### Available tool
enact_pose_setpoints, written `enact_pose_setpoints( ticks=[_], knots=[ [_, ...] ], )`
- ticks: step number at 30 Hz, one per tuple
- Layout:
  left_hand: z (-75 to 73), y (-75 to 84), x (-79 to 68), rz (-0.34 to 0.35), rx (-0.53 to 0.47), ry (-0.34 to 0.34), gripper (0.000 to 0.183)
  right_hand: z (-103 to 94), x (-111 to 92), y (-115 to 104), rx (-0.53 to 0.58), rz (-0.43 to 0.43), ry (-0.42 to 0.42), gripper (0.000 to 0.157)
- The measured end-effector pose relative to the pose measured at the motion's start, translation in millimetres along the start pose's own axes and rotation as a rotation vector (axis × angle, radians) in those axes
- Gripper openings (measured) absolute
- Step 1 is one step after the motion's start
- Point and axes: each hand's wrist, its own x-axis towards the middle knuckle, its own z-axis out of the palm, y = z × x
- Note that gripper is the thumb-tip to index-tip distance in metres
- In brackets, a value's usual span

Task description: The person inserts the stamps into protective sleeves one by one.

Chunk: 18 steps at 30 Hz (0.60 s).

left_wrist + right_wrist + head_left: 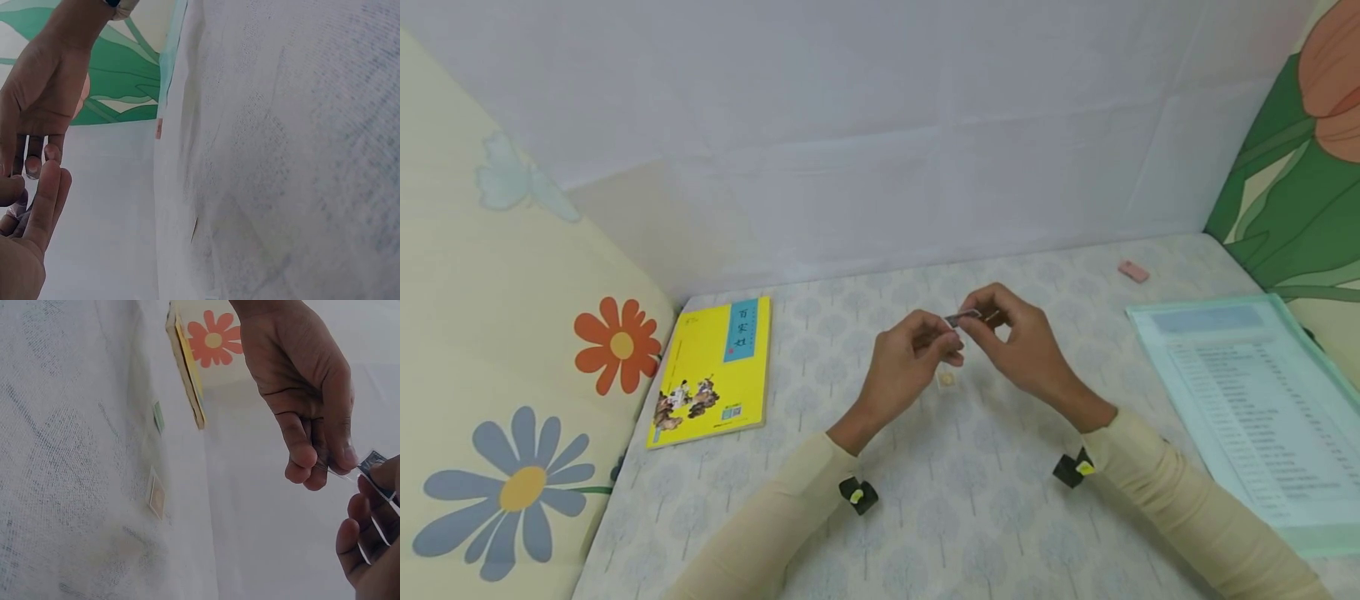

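Over the middle of the table, my two hands meet at a small dark stamp [374, 467] with a pale border. My right hand [1018, 342] pinches it between thumb and fingers. My left hand [902, 362] pinches a clear plastic sleeve [340, 475] at its edge, right beside the stamp. Whether the stamp is partly inside the sleeve I cannot tell. In the left wrist view, fingers cover both pieces. Below the hands, a small pale stamp [947, 380] lies on the tablecloth. The right wrist view also shows a small green piece [158, 417] lying farther off.
A yellow book [711, 371] lies at the left. Toward the back right is a small pink block [1133, 271]. At the right lies a printed sheet in a mint-edged folder [1247, 417]. A white cloth wall [880, 192] closes off the back of the patterned table.
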Motion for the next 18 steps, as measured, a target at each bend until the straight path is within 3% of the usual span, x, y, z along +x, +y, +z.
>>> enact_pose_setpoints(
  ticks=[18],
  knots=[
    [0.4,0.4,0.2,0.031,0.025,0.022,0.014,-3.5,1.1,0.8,-0.107,-0.088,-0.002,0.015]
  ],
)
